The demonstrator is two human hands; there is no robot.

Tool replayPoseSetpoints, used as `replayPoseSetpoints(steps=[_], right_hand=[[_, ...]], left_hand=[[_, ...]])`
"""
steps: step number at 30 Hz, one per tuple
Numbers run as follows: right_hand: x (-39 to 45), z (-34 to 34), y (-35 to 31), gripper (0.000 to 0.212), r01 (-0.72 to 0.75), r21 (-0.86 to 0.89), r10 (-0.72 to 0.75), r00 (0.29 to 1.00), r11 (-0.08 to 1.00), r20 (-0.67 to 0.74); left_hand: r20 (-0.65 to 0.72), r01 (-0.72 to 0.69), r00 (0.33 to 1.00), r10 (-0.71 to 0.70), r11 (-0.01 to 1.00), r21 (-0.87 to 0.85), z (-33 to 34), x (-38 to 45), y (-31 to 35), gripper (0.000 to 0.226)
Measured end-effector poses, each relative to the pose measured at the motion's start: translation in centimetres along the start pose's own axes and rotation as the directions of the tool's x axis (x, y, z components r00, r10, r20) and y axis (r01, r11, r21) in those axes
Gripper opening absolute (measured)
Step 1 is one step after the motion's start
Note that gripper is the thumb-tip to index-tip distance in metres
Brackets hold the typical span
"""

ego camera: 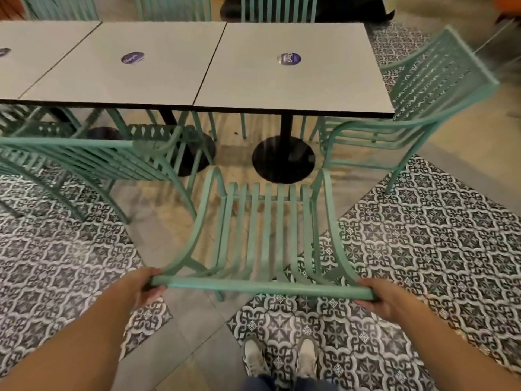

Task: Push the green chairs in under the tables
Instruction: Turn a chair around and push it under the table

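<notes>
Two hands (146, 286) (380, 297) grip green chair (265, 230); table sticker (289, 59) unreadable.

Warm indoor light, blurred, bowed edges

A round purple sticker (289, 59) with white lettering is seen on the right table (324, 88), and similar ones further left, but no wording can be read.
</notes>
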State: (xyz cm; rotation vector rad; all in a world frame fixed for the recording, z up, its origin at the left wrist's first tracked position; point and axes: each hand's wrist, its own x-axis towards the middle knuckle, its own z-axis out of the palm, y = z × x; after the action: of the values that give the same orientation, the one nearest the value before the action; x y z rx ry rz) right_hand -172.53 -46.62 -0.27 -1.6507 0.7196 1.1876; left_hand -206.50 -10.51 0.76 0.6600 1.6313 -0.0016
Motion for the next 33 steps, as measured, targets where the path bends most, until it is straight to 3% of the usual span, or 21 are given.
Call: replayPoseSetpoints(steps=[2,4,7,13,15,16,18,19,22,27,30,33], right_hand=[[0.2,0.5,1.4,0.036,0.022,0.241,-0.020,1.000,0.970,-0.010],[0.0,1.7,3.3,0.044,0.064,0.480,-0.058,0.998,0.875,-0.027],[-1.1,4.0,4.8,0.040,0.081,0.645,-0.087,0.996,0.760,-0.023],[-1.7,6.4,3.4,0.014,0.045,0.694,0.026,0.995,0.719,-0.091],[-1.9,7.2,2.2,0.009,-0.038,0.821,0.047,0.999,0.570,0.013],[-1.8,7.4,1.6,0.013,-0.060,0.829,0.005,0.998,0.556,0.068],[-1.3,7.3,1.1,0.012,-0.011,0.806,-0.014,1.000,0.591,0.024],[-1.5,7.4,1.1,0.022,0.050,0.731,-0.006,0.998,0.680,-0.063],[-1.1,7.9,-0.5,0.029,0.056,0.667,-0.007,0.997,0.743,-0.075],[-0.5,8.7,-3.8,0.025,0.067,0.636,-0.046,0.998,0.769,-0.049],[0.8,9.2,-6.6,0.012,0.049,0.618,-0.039,0.999,0.784,-0.030],[2.3,10.0,-9.3,0.011,0.053,0.624,-0.038,0.999,0.779,-0.037]], left_hand=[[0.023,0.001,1.000,0.001,0.995,-0.103,0.3,0.1,-0.8,0.024],[0.036,-0.027,0.999,0.039,0.959,-0.281,1.4,-0.3,-2.4,0.024],[0.118,0.006,0.991,0.066,0.849,-0.528,4.0,-1.5,-3.9,0.016],[0.171,0.061,0.985,0.034,0.850,-0.523,4.9,-1.2,-2.7,0.012],[0.185,0.071,0.982,0.033,0.848,-0.525,5.1,-1.1,-1.9,0.013],[0.186,0.070,0.982,0.036,0.845,-0.530,5.4,-1.1,-1.6,0.012],[0.188,0.061,0.981,0.046,0.848,-0.527,5.8,-0.9,-0.9,0.011],[0.184,0.057,0.982,0.048,0.849,-0.525,5.9,-0.8,-0.6,0.010],[0.166,0.035,0.984,0.061,0.854,-0.519,6.5,-0.2,1.0,0.008],[0.154,0.017,0.986,0.066,0.874,-0.485,8.0,1.1,4.3,0.013],[0.136,0.017,0.989,0.060,0.864,-0.504,9.6,2.1,6.6,0.023],[0.138,0.022,0.989,0.057,0.862,-0.507,11.1,2.3,9.0,0.014]])
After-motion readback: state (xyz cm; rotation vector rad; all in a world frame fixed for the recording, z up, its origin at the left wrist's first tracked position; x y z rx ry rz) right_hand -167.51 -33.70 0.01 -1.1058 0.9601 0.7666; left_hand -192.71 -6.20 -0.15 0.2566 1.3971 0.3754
